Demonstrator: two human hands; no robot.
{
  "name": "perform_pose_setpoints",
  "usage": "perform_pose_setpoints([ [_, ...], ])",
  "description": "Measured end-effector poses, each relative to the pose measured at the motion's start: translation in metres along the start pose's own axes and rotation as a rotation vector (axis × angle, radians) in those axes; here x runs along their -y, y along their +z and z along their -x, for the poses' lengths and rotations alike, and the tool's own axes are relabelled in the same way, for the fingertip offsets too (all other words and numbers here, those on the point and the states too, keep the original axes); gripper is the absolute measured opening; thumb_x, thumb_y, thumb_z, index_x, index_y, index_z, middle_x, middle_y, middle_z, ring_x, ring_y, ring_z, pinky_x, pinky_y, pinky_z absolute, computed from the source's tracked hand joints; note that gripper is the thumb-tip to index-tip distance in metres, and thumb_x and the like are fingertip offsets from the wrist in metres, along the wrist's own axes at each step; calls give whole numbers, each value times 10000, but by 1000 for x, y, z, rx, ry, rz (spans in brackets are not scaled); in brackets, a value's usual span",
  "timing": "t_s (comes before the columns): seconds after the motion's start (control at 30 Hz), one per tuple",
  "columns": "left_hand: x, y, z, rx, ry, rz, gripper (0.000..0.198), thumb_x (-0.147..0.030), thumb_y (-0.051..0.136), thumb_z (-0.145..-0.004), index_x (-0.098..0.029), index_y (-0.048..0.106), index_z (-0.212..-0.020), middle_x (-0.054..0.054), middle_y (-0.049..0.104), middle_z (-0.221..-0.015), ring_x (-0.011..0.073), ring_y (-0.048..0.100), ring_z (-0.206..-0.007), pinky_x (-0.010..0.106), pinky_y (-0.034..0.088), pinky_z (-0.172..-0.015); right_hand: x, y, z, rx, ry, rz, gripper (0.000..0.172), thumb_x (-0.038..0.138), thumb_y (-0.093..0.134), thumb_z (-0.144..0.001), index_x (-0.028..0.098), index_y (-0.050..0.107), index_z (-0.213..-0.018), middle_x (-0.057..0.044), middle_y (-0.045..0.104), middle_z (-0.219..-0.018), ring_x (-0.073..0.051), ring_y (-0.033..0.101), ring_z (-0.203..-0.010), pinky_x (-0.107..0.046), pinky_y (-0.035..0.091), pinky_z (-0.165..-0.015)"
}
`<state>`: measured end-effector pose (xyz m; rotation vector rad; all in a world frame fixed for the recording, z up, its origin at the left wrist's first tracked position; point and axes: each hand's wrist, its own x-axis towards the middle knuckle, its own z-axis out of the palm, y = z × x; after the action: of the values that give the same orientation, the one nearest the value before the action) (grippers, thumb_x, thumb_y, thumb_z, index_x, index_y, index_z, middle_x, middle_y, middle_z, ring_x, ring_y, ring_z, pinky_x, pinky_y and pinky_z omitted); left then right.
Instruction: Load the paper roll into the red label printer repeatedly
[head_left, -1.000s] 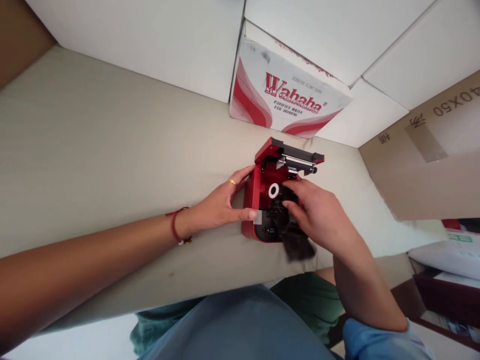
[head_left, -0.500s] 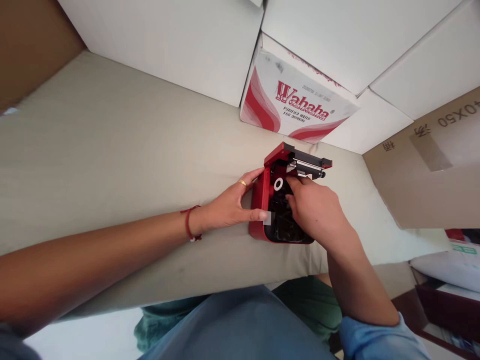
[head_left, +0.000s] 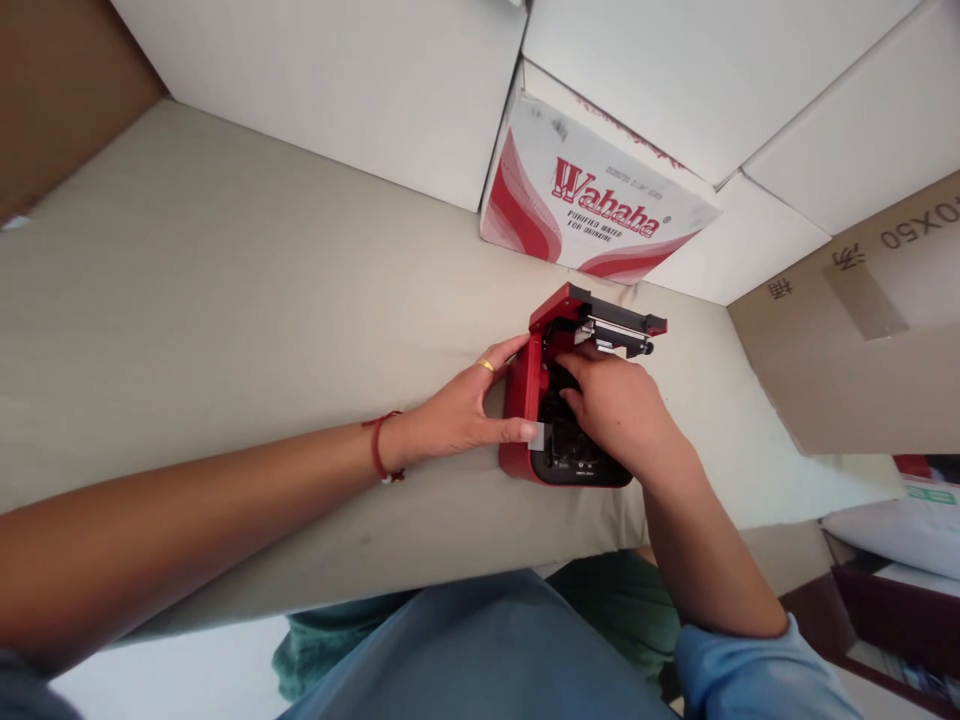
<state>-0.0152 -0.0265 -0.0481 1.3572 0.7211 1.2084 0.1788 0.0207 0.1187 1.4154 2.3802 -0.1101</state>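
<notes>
A small red and black label printer (head_left: 517, 455) sits on the covered surface with its lid (head_left: 619, 309) raised, a roller along the lid's edge. My left hand (head_left: 469, 408) steadies it from the left, thumb on the near rim beside a pale, see-through tab (head_left: 536, 436), fingers along the far part of the red side. Inside the black compartment is my right hand (head_left: 626, 405), its fingers bent toward the left inner wall. What those fingertips hold, if anything, is hidden.
Behind the printer stands a white and red Wahaha water carton (head_left: 600, 215), among stacked white boxes (head_left: 337, 90). A brown carton (head_left: 855, 330) is on the right. The beige cloth (head_left: 247, 270) covers the surface, whose near edge is by my lap.
My right hand has shifted slightly left inside the compartment. The white ring seen there before is out of sight, and more of the printer's lower front shows. My left hand stays put.
</notes>
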Motion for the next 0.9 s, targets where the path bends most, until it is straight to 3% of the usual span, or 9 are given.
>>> perform_pose_setpoints([
  [0.17,-2,-1,1,10,3,-27,1239,-729,1005,-883,-379,367,-1886,161,329,-2000,469,368,-1846,751,313,-1517,-35,25,43,-375,-290,-464,296,251,624,-1192,246,856,-1376,-113,917,-1364,-286,886,-1201,-451,710,-1054],
  [0.23,-3,-1,1,7,5,-24,1237,-736,1009,-874,-383,381,-1880,161,350,-1993,474,410,-1824,752,341,-1506,-45,38,66,-462,-438,-527,255,264,649,-1206,264,847,-1365,-103,923,-1369,-259,889,-1210,-434,721,-1059],
  [0.3,-5,-1,1,9,3,-16,1232,-740,1007,-877,-380,386,-1879,160,373,-1982,468,417,-1822,737,355,-1505,-52,53,85,-496,-546,-483,277,248,683,-1196,257,814,-1440,-117,896,-1471,-269,863,-1340,-469,703,-1160],
  [0.43,-4,0,3,-3,-10,-16,1227,-762,999,-876,-391,389,-1873,148,360,-1986,452,381,-1841,710,333,-1523,-59,85,102,-550,-587,-401,453,194,695,-1170,248,718,-1619,-135,804,-1645,-279,717,-1613,-563,573,-1376],
  [0.57,-4,-1,10,-71,25,-128,1167,-802,952,-903,-421,403,-1860,137,310,-1993,443,327,-1863,707,339,-1517,-67,107,99,-613,-571,-445,547,162,690,-1151,301,684,-1680,-99,803,-1652,-257,655,-1677,-591,514,-1429],
  [0.67,-17,0,18,-172,152,-369,1033,-765,902,-973,-464,430,-1842,122,354,-1963,435,364,-1844,694,414,-1479,-69,112,94,-621,-576,-494,537,231,683,-1164,320,681,-1694,-96,802,-1653,-280,658,-1675,-631,511,-1429],
  [0.73,-31,5,25,-218,302,-566,940,-698,852,-1040,-459,433,-1847,120,460,-1918,427,431,-1809,689,400,-1488,-68,112,91,-609,-581,-513,533,298,683,-1172,330,675,-1704,-101,793,-1665,-300,667,-1666,-653,503,-1429],
  [0.83,-50,20,34,-66,570,-835,774,-533,733,-1147,-400,452,-1855,91,729,-1715,352,585,-1714,601,426,-1489,-67,113,88,-602,-610,-531,590,378,701,-1171,322,624,-1753,-118,781,-1680,-306,646,-1686,-657,467,-1447],
  [0.9,-54,31,39,62,678,-947,688,-429,688,-1181,-289,504,-1829,72,861,-1512,260,677,-1624,474,341,-1532,-67,113,88,-604,-638,-539,631,414,705,-1171,308,591,-1782,-127,778,-1685,-303,615,-1713,-657,437,-1461],
])
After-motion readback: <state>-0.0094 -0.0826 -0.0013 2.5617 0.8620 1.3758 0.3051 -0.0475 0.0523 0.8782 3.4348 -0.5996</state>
